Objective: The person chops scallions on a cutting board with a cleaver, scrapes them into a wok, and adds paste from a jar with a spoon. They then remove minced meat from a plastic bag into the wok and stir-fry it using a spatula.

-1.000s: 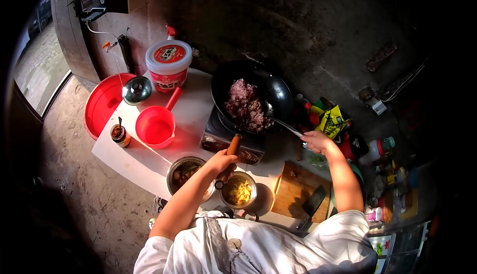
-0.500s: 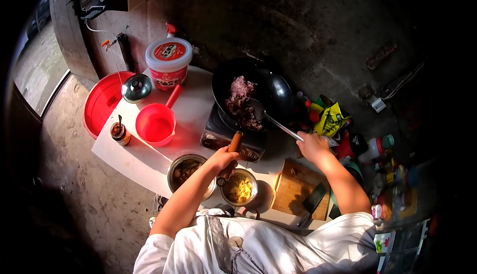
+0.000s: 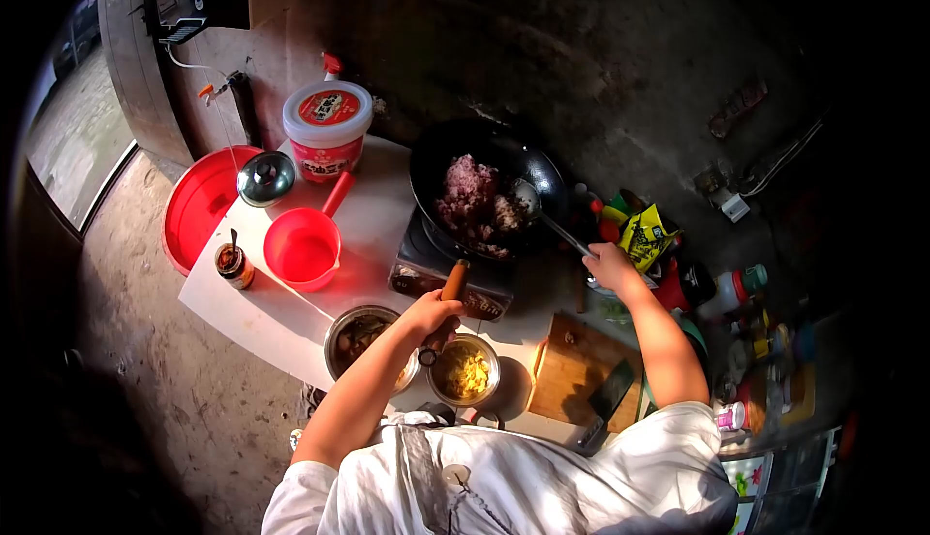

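My left hand [image 3: 433, 316] is wrapped round the wooden handle of a black wok [image 3: 426, 154], which sits on a portable stove [image 3: 411, 271]. Closed on the metal shaft of a ladle [image 3: 562, 233] is my right hand [image 3: 612, 266]. The ladle's bowl rests inside the wok, at the right side of a clumped pinkish-brown food [image 3: 469, 186] that looks like rice or minced meat. Just below my left hand stands a metal bowl [image 3: 467, 368] of yellow food, perhaps scrambled egg. A second metal bowl [image 3: 341, 338] with dark pieces is partly hidden by my left forearm.
A cutting board [image 3: 567, 365] carries a cleaver [image 3: 612, 390]. At left are a red dipper [image 3: 302, 247], a sauce jar [image 3: 233, 266], a pot lid [image 3: 265, 178] and a lidded tub [image 3: 327, 128]. Bottles and a yellow packet [image 3: 646, 236] crowd the right side.
The ladle's bowl has shifted right and slightly up within the wok, and some food has spread toward it. My right hand moved slightly up and right; my left hand stays on the handle.
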Tool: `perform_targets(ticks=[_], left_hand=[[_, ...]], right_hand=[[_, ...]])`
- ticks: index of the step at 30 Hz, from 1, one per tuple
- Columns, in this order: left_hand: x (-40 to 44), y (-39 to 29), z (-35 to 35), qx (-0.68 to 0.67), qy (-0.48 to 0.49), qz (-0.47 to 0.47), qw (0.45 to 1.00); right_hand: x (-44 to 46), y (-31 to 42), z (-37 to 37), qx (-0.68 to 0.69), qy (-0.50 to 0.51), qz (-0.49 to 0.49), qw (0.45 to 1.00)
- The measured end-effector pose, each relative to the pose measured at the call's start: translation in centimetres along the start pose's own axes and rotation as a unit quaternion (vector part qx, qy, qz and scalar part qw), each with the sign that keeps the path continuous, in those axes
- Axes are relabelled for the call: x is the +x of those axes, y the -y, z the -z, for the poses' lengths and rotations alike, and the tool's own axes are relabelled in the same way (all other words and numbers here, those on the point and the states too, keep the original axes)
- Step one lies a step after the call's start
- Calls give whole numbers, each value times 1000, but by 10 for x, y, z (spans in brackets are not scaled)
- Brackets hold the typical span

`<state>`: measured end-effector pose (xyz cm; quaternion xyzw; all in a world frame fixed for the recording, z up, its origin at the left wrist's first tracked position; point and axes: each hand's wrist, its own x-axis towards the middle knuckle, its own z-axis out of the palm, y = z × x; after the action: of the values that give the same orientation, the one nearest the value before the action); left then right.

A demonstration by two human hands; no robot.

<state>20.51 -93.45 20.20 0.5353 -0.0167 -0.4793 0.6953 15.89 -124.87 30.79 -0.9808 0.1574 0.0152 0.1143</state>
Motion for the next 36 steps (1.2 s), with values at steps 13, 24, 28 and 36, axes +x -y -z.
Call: perform_targets(ticks=[13,24,28,36], left_hand=[[3,5,1,-20,5,-1,1000],[-1,-1,0,-12,9,-4,1000],[-2,0,0,-3,4,1,1000],[4,4,3,-18,10,-3,1000]], right_hand=[[-66,66,41,-103,-19,-22,994],[-27,31,83,40,44,69,996],[13,34,51,109,245,-88,959],[29,29,124,188,290,-144,927]])
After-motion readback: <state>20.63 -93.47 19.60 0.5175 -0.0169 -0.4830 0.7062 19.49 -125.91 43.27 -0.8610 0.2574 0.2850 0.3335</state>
